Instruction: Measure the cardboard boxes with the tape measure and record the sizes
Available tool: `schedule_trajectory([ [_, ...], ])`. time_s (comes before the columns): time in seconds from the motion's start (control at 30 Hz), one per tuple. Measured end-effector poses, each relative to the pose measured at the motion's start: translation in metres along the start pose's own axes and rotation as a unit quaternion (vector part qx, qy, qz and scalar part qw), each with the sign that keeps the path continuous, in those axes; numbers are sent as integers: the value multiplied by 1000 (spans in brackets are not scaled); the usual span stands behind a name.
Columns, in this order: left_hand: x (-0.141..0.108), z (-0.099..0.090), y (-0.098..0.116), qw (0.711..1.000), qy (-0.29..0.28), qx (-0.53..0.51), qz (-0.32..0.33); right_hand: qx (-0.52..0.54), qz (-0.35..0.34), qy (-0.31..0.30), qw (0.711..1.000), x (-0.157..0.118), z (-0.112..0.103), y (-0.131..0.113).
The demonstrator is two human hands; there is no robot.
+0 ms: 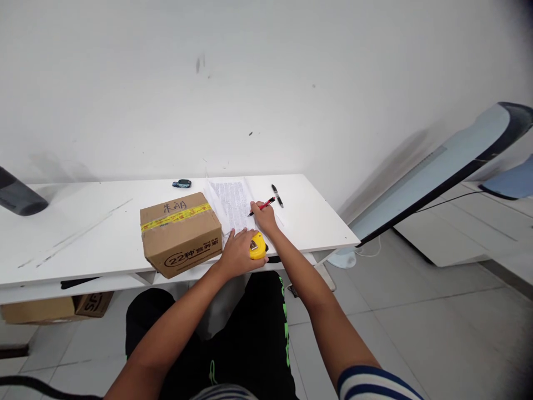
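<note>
My left hand [240,254] is closed around a yellow tape measure [257,246] at the front edge of the white table [95,222]. Its fingers rest at the lower edge of a sheet of paper [231,201] covered in small print or writing. A red and black pen [263,206] is pinched in my right hand [265,217], slanting over the right side of the paper. Left of the paper sits a cardboard box [181,230] sealed with yellow tape. The pen tip seems to be at the paper, though contact is hard to make out.
A black pen [277,195] lies right of the paper. Behind the box is a small dark object [182,183], perhaps a toy car. A dark cylinder [19,191] stands far left. A large leaning panel [437,178] flanks the table's right end. Another carton [58,308] sits below.
</note>
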State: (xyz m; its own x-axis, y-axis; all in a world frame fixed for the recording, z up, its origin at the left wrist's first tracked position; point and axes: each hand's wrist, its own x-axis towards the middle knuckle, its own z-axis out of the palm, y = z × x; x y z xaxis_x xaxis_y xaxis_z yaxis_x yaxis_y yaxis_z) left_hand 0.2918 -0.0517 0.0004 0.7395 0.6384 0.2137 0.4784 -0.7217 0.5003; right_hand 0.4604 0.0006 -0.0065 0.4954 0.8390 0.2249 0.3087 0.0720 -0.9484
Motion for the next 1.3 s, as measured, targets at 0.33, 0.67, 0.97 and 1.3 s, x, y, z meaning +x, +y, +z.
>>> schedule_trajectory([
  [0.33,0,1,-2,1000,0,-9,3,20,4,-3,1000,0,-1,0],
  [0.67,0,3,-3,1000,0,-9,0,-3,2,-5,1000,2,-1,2],
  [0.97,0,2,-1,1000,-1,-8,-5,-6,16,32,999,4,0,7],
  [1.3,-1,1,-1,1000,-9,-11,-3,6,17,26,999,5,0,11],
])
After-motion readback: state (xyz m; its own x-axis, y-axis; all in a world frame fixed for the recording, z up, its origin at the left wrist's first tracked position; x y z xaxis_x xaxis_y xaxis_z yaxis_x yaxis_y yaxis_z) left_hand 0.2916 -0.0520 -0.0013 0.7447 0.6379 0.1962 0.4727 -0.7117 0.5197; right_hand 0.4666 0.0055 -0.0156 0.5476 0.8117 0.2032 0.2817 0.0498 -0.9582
